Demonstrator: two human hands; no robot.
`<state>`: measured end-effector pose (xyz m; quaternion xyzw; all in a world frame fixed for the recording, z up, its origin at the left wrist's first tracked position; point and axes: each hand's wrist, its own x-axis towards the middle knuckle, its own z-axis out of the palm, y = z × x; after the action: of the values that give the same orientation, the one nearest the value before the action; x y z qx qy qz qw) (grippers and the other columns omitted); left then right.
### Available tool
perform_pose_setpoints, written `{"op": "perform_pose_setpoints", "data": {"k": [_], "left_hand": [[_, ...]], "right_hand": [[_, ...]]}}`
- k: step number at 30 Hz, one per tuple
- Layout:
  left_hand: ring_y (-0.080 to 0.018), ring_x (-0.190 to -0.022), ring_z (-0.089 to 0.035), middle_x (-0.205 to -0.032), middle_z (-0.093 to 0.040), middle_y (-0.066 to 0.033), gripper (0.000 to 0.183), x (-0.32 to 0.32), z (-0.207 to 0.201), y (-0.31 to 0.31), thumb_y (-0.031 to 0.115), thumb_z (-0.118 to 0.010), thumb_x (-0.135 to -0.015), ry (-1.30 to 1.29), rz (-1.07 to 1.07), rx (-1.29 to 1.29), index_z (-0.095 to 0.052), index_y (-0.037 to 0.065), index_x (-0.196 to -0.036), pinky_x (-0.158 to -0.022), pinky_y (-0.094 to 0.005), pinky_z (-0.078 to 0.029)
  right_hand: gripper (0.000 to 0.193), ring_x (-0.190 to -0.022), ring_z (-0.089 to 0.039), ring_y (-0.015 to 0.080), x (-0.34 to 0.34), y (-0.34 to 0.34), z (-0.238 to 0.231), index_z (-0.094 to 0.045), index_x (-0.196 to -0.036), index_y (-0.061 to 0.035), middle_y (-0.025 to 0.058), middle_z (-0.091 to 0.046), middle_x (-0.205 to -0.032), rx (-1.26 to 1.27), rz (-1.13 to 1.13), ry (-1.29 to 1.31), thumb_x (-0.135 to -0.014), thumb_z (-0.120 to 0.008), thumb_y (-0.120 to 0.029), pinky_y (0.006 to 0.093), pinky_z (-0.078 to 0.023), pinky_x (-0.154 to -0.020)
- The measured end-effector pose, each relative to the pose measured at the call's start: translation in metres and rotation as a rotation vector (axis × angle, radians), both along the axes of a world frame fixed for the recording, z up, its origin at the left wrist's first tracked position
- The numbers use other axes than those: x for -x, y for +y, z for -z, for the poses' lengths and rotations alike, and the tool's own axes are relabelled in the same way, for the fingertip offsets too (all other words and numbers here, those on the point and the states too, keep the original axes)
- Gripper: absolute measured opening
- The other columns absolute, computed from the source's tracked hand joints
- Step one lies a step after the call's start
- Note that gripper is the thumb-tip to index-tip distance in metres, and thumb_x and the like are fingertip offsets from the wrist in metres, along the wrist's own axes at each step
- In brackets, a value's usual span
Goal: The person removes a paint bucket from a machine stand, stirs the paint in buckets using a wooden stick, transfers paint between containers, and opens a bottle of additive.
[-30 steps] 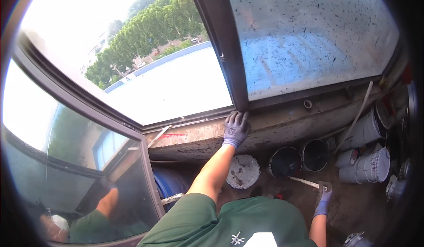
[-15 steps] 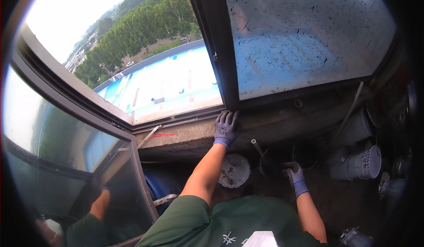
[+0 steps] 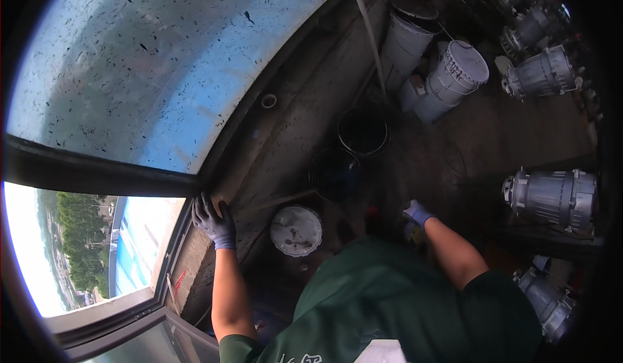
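Observation:
My left hand [image 3: 213,221], in a grey-purple glove, rests with its fingers apart on the concrete sill [image 3: 195,249], by the corner of the dark window frame [image 3: 97,163]. Nothing is held in it. My right hand [image 3: 417,213], gloved alike, hangs low over the dark floor at the right of my body. Its fingers are dim and partly hidden, so their pose is unclear. Between the hands stands a round white bucket [image 3: 296,231] with dark stains. Beyond it, a pale stick [image 3: 276,201] slants out of a dark bucket [image 3: 334,173].
Another dark bucket [image 3: 363,134] stands farther along the wall, near a leaning pale pole [image 3: 368,35]. White pails [image 3: 457,74] stand beyond. Grey ribbed metal housings [image 3: 551,197] line the right side. A speckled window pane [image 3: 149,58] fills the upper left; a small ring [image 3: 268,101] lies on the sill.
The view has swung to the right, bringing the pails and metal housings further in. My left hand stays on the sill by the frame corner; my right hand remains low at my side.

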<state>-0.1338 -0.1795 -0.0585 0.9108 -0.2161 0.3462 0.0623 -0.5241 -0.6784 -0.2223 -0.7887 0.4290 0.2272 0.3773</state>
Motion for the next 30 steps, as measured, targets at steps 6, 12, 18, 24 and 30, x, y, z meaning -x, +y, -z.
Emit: {"op": "perform_pose_setpoints", "data": {"k": [6, 12, 18, 24, 30], "left_hand": [[-0.0375, -0.132, -0.050, -0.145, -0.055, -0.0191, 0.054, 0.000, -0.024, -0.072, 0.030, -0.061, -0.100, -0.035, 0.168, 0.029, -0.053, 0.002, -0.146, -0.110, -0.0512, -0.040], [-0.0407, -0.136, -0.046, -0.148, -0.052, -0.0169, 0.057, -0.066, -0.026, -0.214, 0.029, -0.066, -0.094, 0.035, 0.466, -0.053, -0.056, 0.012, -0.147, -0.113, -0.0525, -0.036], [-0.0400, -0.145, -0.039, -0.153, -0.047, -0.0162, 0.060, -0.097, -0.020, -0.280, 0.037, -0.063, -0.094, 0.151, 0.491, -0.390, -0.054, 0.017, -0.150, -0.116, -0.0564, -0.033], [-0.0441, -0.141, -0.044, -0.152, -0.047, -0.0196, 0.056, -0.102, -0.008, -0.295, 0.040, -0.059, -0.097, 0.119, 0.454, -0.439, -0.056, 0.013, -0.146, -0.114, -0.0588, -0.036], [-0.0443, -0.143, -0.040, -0.156, -0.044, -0.0234, 0.064, -0.099, -0.008, -0.293, 0.036, -0.057, -0.101, 0.141, 0.356, -0.561, -0.041, 0.005, -0.155, -0.117, -0.0562, -0.034]], "right_hand": [[0.035, -0.106, -0.071, 0.0344, 0.048, -0.029, 0.055, -0.079, -0.106, -0.0118, 0.0158, -0.076, -0.110, -0.207, 0.153, 0.049, -0.077, -0.077, -0.032, 0.0418, -0.055, -0.094], [0.046, -0.109, -0.071, 0.0333, 0.034, -0.045, 0.113, -0.078, -0.110, -0.0103, 0.0156, -0.077, -0.108, -0.103, 0.178, 0.183, -0.071, -0.079, -0.036, 0.0417, -0.053, -0.099], [0.048, -0.104, -0.070, 0.0331, -0.029, -0.066, 0.156, -0.073, -0.112, -0.0053, 0.0189, -0.074, -0.106, -0.215, 0.343, 0.174, -0.071, -0.074, -0.029, 0.0401, -0.053, -0.089], [0.044, -0.098, -0.072, 0.0334, -0.078, -0.098, 0.254, -0.074, -0.111, -0.0055, 0.0189, -0.075, -0.104, -0.175, 0.363, 0.174, -0.073, -0.077, -0.027, 0.0446, -0.056, -0.079], [0.049, -0.129, -0.058, 0.0409, -0.134, -0.132, 0.343, -0.068, -0.124, -0.0127, 0.0214, -0.068, -0.128, -0.229, 0.180, 0.284, -0.091, -0.055, -0.047, 0.0513, -0.050, -0.102]]}}
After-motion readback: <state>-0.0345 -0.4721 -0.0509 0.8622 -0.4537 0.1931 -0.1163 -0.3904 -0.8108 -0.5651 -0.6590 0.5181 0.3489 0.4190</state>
